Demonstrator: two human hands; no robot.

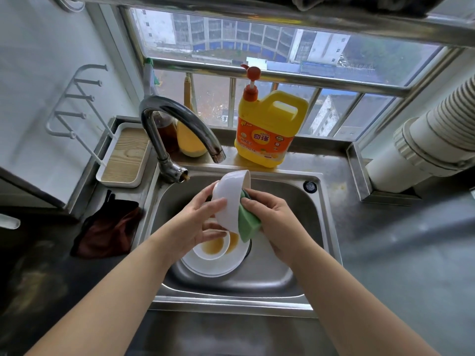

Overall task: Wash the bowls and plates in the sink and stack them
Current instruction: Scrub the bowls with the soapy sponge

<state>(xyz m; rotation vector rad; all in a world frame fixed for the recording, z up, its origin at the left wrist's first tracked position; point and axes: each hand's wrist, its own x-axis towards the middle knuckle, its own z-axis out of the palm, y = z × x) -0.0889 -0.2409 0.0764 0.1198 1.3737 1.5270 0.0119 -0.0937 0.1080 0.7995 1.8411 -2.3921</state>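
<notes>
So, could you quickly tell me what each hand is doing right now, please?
Left hand: holding the white bowl.
Right hand: gripping the green sponge against it.

Stainless steel sink (288,276): brushed, dull sheen, smooth walls. Curved chrome faucet (180,119) behind it: glossy, mirror-like, tarnished at the spout tip. White ceramic-looking bowl (230,199) above the sink: glossy, smooth glaze. Green sponge pad (248,226) against it: matt, soft foam look. White plate (213,267) in the sink: glossy. Yellow plastic detergent jug (270,129) behind the sink: smooth, semi-gloss. Tray left of the faucet (126,156): white plastic rim, matt wood-grain base. Dark red cloth (108,232) left of the sink: matt, crumpled.
</notes>
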